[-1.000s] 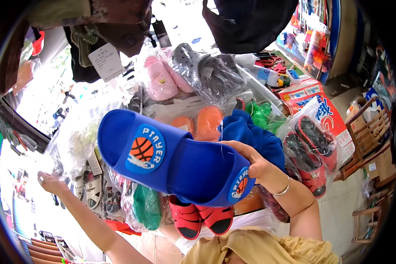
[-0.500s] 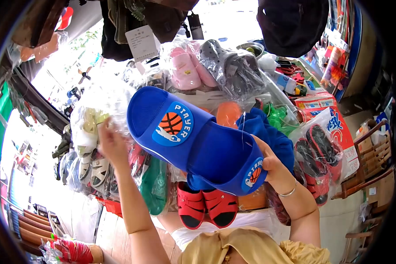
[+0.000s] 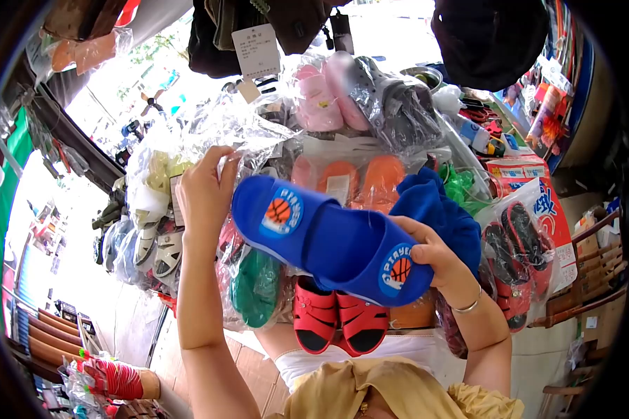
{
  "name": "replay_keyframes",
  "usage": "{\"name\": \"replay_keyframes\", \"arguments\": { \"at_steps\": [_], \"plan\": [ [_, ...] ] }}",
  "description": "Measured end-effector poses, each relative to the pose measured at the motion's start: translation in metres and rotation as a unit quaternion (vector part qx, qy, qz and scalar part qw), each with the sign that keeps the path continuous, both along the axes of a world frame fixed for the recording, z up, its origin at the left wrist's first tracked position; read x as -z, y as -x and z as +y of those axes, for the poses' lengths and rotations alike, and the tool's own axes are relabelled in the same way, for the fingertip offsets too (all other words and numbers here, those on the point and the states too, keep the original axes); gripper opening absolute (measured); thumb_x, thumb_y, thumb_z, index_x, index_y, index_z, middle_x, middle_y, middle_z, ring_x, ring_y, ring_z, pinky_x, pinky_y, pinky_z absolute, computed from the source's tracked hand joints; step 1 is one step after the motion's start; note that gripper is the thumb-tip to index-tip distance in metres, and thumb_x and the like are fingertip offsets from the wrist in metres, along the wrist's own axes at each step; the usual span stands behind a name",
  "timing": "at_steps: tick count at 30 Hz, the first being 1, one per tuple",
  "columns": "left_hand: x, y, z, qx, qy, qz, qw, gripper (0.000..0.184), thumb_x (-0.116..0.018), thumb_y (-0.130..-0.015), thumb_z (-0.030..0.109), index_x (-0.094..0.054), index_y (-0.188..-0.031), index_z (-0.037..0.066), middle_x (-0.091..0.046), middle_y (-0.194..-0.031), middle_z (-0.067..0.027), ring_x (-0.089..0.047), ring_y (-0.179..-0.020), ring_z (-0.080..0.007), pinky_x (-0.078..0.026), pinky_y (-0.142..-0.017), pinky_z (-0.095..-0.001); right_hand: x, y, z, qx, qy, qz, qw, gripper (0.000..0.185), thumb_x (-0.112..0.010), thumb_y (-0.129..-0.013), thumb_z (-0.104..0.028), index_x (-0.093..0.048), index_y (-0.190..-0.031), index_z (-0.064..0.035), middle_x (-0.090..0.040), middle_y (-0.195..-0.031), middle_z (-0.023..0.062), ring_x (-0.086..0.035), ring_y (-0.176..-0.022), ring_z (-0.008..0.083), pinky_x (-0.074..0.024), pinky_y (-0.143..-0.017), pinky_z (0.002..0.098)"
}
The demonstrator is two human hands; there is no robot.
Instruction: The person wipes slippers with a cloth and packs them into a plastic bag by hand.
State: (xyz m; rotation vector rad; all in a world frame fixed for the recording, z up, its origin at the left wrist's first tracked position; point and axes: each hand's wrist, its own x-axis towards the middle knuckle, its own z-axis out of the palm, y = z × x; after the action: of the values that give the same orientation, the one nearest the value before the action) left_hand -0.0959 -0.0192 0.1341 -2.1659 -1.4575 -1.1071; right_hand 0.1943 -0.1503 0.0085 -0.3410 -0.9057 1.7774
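A pair of blue slippers point(image 3: 342, 246) with basketball logos, fitted together, is held up in front of me. My right hand point(image 3: 432, 253) grips their right end, thumb over the logo. To the left of the slippers, my left hand point(image 3: 208, 183) is raised, its thumb and fingers pinching the edge of a crinkled clear plastic bag point(image 3: 258, 137). Below the slippers stand red sandals point(image 3: 339, 322) with black insoles, near my lap. Behind my right hand lies a bunched blue cloth point(image 3: 437, 209). Orange slippers point(image 3: 381, 180) lie just behind the blue pair.
Bagged pink shoes point(image 3: 318, 105) and grey clogs point(image 3: 409, 115) are piled at the back. Green slippers point(image 3: 255, 286) in plastic lie left of the red sandals. Bagged black-and-red slippers point(image 3: 514, 244) hang at right. Dark bags and a black cap point(image 3: 489, 42) hang overhead.
The blue slippers have tilted and moved slightly lower. My left hand has risen and moved right, now with clear plastic stretched from its fingers. The view has shifted a little.
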Motion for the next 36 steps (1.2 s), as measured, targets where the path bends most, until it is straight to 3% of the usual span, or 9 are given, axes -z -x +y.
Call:
{"name": "replay_keyframes", "arguments": {
  "at_steps": [3, 5, 9, 14, 19, 26, 29, 33, 36],
  "plan": [
    [0.005, -0.006, -0.019, 0.021, -0.003, 0.027, 0.999, 0.011, -0.068, -0.085, 0.020, -0.068, -0.094, 0.014, -0.054, -0.057, -0.0079, -0.054, -0.052, -0.0231, -0.041, -0.053, -0.0367, 0.005, 0.001, 0.006, 0.048, -0.014, 0.021, 0.999, 0.078, -0.075, -0.078, -0.026, -0.037, -0.139, 0.0051, -0.054, -0.129, 0.0177, -0.058, -0.114, 0.0239, -0.0478, -0.098, 0.0368],
    [0.008, -0.014, -0.026, 0.020, -0.001, 0.023, 1.000, 0.010, -0.068, -0.083, 0.016, -0.068, -0.093, 0.013, -0.056, -0.059, -0.0062, -0.056, -0.055, -0.0232, -0.043, -0.057, -0.0359, 0.008, 0.002, 0.008, 0.043, -0.021, 0.023, 0.999, 0.076, -0.074, -0.079, -0.025, -0.038, -0.139, 0.0047, -0.054, -0.130, 0.0165, -0.057, -0.115, 0.0236, -0.0474, -0.098, 0.0363],
    [0.029, -0.048, -0.046, 0.248, -0.104, 0.075, 0.960, 0.013, -0.072, -0.079, 0.009, -0.069, -0.092, 0.012, -0.053, -0.057, -0.0033, -0.052, -0.050, -0.0202, -0.040, -0.053, -0.0316, 0.011, 0.008, 0.010, 0.094, -0.034, -0.044, 0.994, 0.075, -0.074, -0.079, -0.025, -0.039, -0.139, 0.0042, -0.054, -0.130, 0.0154, -0.056, -0.117, 0.0225, -0.0457, -0.099, 0.0359],
    [0.038, -0.073, -0.087, 0.332, -0.033, 0.096, 0.938, 0.020, -0.073, -0.076, 0.007, -0.068, -0.095, 0.008, -0.050, -0.056, 0.0004, -0.048, -0.046, -0.0176, -0.037, -0.052, -0.0299, 0.011, 0.010, 0.005, 0.132, -0.026, -0.031, 0.990, 0.072, -0.073, -0.081, -0.021, -0.039, -0.139, 0.0029, -0.054, -0.130, 0.0139, -0.055, -0.117, 0.0212, -0.0455, -0.099, 0.0357],
    [0.034, -0.073, -0.089, 0.317, -0.063, 0.060, 0.944, 0.023, -0.073, -0.074, 0.006, -0.068, -0.096, 0.007, -0.054, -0.058, 0.0009, -0.047, -0.046, -0.0167, -0.037, -0.052, -0.0300, 0.015, 0.008, 0.008, 0.178, 0.008, 0.057, 0.982, 0.069, -0.071, -0.083, -0.018, -0.038, -0.141, 0.0003, -0.054, -0.130, 0.0119, -0.054, -0.118, 0.0202, -0.0453, -0.099, 0.0348],
    [0.060, -0.105, -0.103, 0.440, -0.057, 0.099, 0.891, 0.028, -0.066, -0.070, 0.012, -0.063, -0.098, 0.013, -0.039, -0.059, 0.0048, -0.047, -0.049, -0.0105, -0.037, -0.052, -0.0270, 0.007, 0.011, 0.007, 0.280, -0.070, -0.098, 0.952, 0.071, -0.070, -0.081, -0.019, -0.038, -0.140, 0.0036, -0.050, -0.135, 0.0144, -0.050, -0.122, 0.0204, -0.0386, -0.104, 0.0341],
    [0.065, -0.111, -0.096, 0.417, -0.030, 0.088, 0.904, 0.029, -0.065, -0.068, 0.013, -0.063, -0.097, 0.012, -0.038, -0.060, 0.0043, -0.047, -0.050, -0.0104, -0.038, -0.054, -0.0273, 0.012, 0.012, 0.008, 0.273, -0.004, -0.047, 0.961, 0.068, -0.068, -0.084, -0.019, -0.038, -0.140, 0.0049, -0.048, -0.137, 0.0140, -0.048, -0.123, 0.0202, -0.0369, -0.105, 0.0342],
    [0.079, -0.119, -0.112, 0.481, -0.041, 0.148, 0.863, 0.030, -0.065, -0.069, 0.013, -0.063, -0.099, 0.012, -0.039, -0.061, 0.0047, -0.048, -0.053, -0.0100, -0.038, -0.053, -0.0270, 0.019, 0.007, 0.017, 0.240, -0.075, -0.010, 0.968, 0.069, -0.068, -0.086, -0.022, -0.035, -0.142, 0.0039, -0.046, -0.138, 0.0130, -0.047, -0.123, 0.0192, -0.0370, -0.105, 0.0342],
    [0.067, -0.119, -0.095, 0.462, -0.039, 0.072, 0.883, 0.032, -0.066, -0.068, 0.014, -0.063, -0.100, 0.013, -0.039, -0.061, 0.0042, -0.048, -0.053, -0.0106, -0.038, -0.052, -0.0275, 0.008, 0.012, 0.010, 0.298, -0.083, -0.025, 0.951, 0.078, -0.072, -0.084, -0.028, -0.032, -0.143, 0.0043, -0.046, -0.137, 0.0142, -0.049, -0.121, 0.0197, -0.0390, -0.103, 0.0341]
  ]
}}
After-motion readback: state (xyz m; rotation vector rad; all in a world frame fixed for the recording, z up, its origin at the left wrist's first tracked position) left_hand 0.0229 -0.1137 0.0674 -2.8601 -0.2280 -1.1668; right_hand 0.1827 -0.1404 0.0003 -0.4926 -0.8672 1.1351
